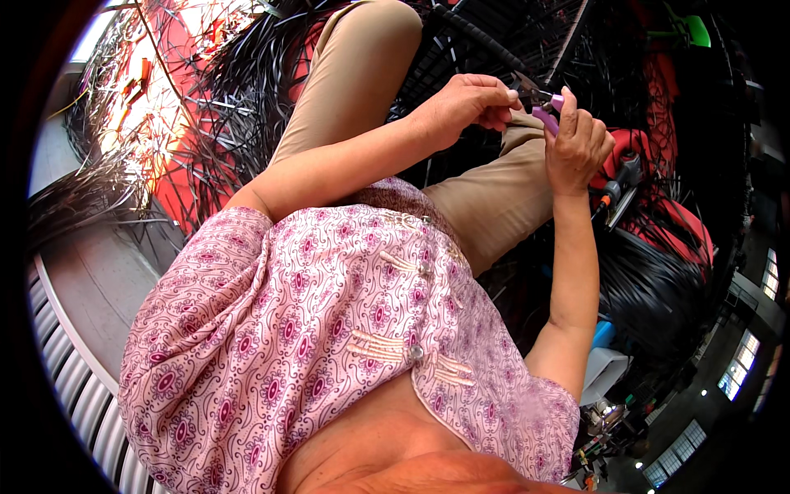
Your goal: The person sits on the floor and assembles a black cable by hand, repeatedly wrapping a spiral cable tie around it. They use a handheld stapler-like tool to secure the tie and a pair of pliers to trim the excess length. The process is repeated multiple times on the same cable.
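Observation:
In my right hand (578,152) is a small pair of cutters (546,120) with purple handles, gripped by the fingers and thumb. Its dark metal jaws point up and to the left, close beside the fingertips of my left hand (471,107). That hand is closed in a pinch over my knees; what it holds, if anything, is too small to make out. Just beyond both hands stands a black woven piece with a dark frame (473,33), partly lost among black strips.
Loose black strips (247,90) lie tangled over red material (174,193) at the left. A power tool (623,179) with an orange detail sits at the right, above a bundle of black strips (650,276). A green plastic thing (698,31) is at the far right.

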The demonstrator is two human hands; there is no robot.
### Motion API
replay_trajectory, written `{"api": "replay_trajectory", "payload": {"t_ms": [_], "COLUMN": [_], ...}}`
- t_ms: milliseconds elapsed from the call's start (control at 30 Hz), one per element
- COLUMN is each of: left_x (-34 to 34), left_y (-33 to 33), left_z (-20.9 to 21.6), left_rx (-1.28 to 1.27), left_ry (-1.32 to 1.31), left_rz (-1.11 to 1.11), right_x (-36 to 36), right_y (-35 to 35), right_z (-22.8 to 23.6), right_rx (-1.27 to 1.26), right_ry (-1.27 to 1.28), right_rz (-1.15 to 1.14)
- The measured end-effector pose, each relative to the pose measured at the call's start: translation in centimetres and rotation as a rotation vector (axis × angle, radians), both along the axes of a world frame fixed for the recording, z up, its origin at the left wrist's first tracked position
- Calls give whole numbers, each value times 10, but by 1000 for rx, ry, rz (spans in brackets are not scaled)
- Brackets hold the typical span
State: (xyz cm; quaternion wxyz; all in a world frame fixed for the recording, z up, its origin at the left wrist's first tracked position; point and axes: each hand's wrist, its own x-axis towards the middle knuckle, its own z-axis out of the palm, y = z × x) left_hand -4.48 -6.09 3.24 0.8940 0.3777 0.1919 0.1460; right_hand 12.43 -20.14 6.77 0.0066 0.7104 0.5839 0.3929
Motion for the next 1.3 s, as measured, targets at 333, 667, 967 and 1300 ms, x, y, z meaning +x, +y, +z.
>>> {"api": "replay_trajectory", "payload": {"t_ms": [333, 667, 967, 1300], "left_x": [-36, 9, 41, 63], "left_y": [50, 84, 85, 102], "left_z": [50, 65, 47, 71], "left_rx": [686, 2032, 2110, 2136], "left_ry": [173, 114, 53, 106], "left_rz": [171, 46, -143, -105], "right_x": [7, 12, 12, 47], "right_y": [-44, -204, -505, -432], "right_z": [22, 19, 100, 104], "right_rx": [369, 992, 784, 647], "right_ry": [512, 993, 414, 120], "right_rz": [-139, -550, -1412, -1114]}}
